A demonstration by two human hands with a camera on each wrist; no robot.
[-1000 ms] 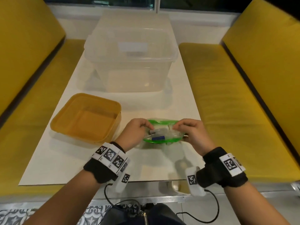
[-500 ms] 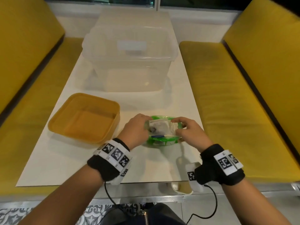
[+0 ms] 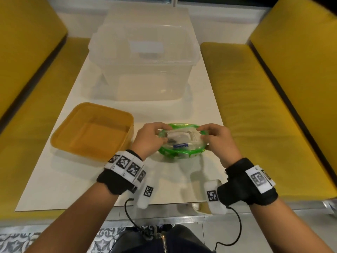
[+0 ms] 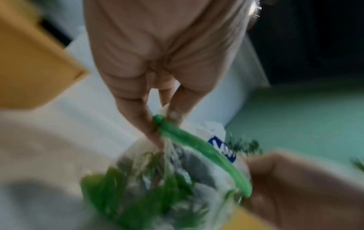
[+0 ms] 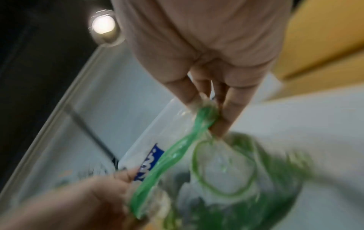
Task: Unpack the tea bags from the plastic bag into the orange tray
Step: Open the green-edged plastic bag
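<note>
Pinching plastic bag [image 3: 182, 141] at each end, left hand [image 3: 148, 138], right hand [image 3: 218, 141], beside orange tray [image 3: 73, 152]

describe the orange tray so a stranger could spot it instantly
On the white table, look at the near left part, left of both hands. The orange tray sits there: square, shallow, rounded corners. Unlike the big clear tub behind it, it is opaque orange.

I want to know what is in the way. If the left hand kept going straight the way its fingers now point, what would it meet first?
The left hand points rightward across the plastic bag it pinches, so probably the right hand gripping the opposite edge; depth is uncertain.
</note>
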